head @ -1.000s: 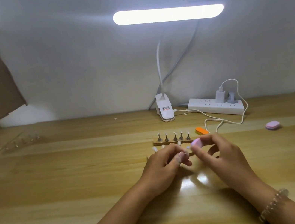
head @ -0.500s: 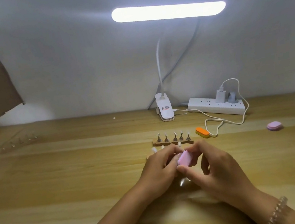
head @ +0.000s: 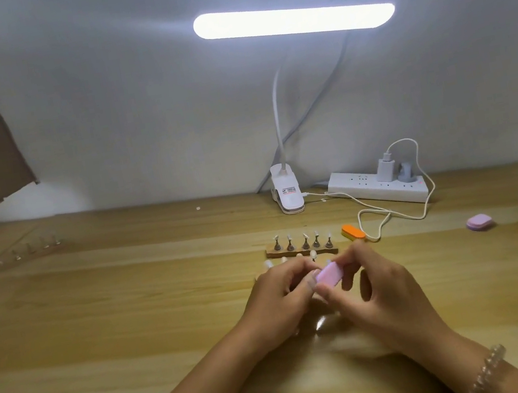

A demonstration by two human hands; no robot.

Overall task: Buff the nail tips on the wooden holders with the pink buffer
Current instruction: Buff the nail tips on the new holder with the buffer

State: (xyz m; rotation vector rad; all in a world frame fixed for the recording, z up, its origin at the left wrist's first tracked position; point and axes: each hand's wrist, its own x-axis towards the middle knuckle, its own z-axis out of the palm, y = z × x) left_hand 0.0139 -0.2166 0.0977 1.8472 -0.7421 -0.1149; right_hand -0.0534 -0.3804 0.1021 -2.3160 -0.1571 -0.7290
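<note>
- Nearest to us, a beaded bracelet (head: 485,371) is sitting on the right wrist, and both forearms are reaching out over the wooden table (head: 104,345).
- The right hand (head: 386,298) is pinching the pink buffer (head: 327,276) between thumb and fingertips by its narrow sides. The buffer's broad face is tilting up toward the other hand.
- We are judging the buffer to be a light, foam-like block: a little soft and gritty enough not to slip. It is best taken by the edges, as here, so the working face is free.
- The left hand (head: 279,300) is curling its fingers in to meet the buffer's end. Whether it is gripping anything there we cannot tell, because the fingers are hiding it.
- Just beyond the knuckles, pale nail tips (head: 312,253) are peeking out in a row, with their base mostly covered. They are looking thin and light and easy to flick off — we are expecting gentle strokes, with each peg steadied low down.
- Behind them a wooden holder (head: 302,251) is carrying five metal pegs, each topped with something small and pale.
- An orange block (head: 353,232) is lying just beside its right end, and a second pink block (head: 479,222) is sitting well apart to the right.
- Against the wall, a white lamp clip (head: 287,193) and a power strip (head: 377,187) are resting under the glowing lamp bar (head: 294,19).
</note>
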